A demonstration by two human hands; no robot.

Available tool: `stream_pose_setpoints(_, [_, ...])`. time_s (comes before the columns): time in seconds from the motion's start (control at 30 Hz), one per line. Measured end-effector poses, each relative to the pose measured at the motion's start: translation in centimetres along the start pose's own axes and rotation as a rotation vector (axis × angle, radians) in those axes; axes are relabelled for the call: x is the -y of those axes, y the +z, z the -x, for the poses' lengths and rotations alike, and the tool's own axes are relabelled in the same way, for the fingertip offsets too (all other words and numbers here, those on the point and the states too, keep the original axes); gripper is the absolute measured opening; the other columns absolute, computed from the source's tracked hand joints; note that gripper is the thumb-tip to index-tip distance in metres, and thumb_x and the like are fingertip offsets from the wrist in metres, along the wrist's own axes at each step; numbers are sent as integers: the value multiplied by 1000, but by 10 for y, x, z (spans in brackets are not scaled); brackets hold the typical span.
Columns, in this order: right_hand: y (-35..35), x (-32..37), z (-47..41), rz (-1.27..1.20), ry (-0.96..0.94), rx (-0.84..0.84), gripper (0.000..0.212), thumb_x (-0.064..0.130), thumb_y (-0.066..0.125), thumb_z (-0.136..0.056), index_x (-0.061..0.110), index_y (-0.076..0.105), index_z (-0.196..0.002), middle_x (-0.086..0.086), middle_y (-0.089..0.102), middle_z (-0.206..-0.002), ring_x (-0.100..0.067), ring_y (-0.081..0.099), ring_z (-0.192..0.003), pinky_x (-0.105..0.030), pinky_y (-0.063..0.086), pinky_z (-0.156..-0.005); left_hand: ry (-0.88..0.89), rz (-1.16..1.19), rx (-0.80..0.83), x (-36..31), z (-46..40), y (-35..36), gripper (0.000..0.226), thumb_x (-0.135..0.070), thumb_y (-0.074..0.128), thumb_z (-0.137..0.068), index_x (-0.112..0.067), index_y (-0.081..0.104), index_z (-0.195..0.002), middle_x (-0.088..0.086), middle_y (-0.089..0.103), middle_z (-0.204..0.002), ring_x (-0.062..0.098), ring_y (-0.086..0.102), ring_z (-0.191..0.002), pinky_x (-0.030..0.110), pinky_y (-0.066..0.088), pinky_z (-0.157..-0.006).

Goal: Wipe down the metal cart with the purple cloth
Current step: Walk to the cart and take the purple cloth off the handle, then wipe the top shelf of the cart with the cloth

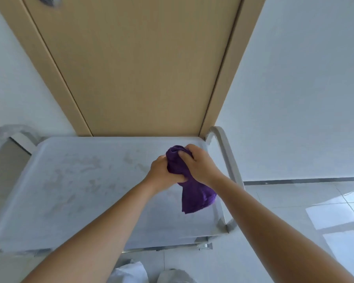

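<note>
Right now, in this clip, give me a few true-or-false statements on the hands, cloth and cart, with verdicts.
1. Both hands grip the cloth. True: the left hand and the right hand both hold it.
2. The cloth lies spread flat on the cart. False: it is bunched, its lower end hanging.
3. The cart stands before a wooden door. True.
4. The cloth is green. False: purple.
5. The cart top shows smears. True.

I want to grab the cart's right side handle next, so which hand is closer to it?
Right. The right hand grips the purple cloth just beside the handle; the left hand is farther inward.
</note>
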State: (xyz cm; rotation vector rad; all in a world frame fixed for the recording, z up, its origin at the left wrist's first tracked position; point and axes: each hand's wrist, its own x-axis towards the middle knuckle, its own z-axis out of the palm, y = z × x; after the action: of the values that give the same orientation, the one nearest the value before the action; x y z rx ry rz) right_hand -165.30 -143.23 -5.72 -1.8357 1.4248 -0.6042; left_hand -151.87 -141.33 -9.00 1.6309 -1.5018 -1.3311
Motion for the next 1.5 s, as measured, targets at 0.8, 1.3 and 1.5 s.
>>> stream_pose_setpoints(0.8, [270,147,11,123,-54,394,35,35,57,-92,10,47,-69,0,47,-63,-14,42,-60,-25,34,-55,-477,297,-136,200,204,-218,35,-19,72,-76,-21,56,-106,3,63,-105,19,63,-91,31,50,-82])
stream_pose_setpoints(1.3, [365,163,56,-31,208,160,29,28,49,-96,11,45,-73,0,46,-68,-16,43,-64,-23,35,-54,-441,-80,-380,277,245,-282,11,-27,57,-88,-18,53,-93,-6,56,-86,18,57,-87,28,44,-72])
stream_pose_setpoints(1.5, [382,158,55,-176,302,65,27,27,45,-98,11,46,-77,2,44,-67,-11,39,-58,-18,33,-49,-394,-516,-509,262,223,-292,15,-31,47,-92,-16,51,-96,-1,62,-84,22,59,-78,29,44,-65])
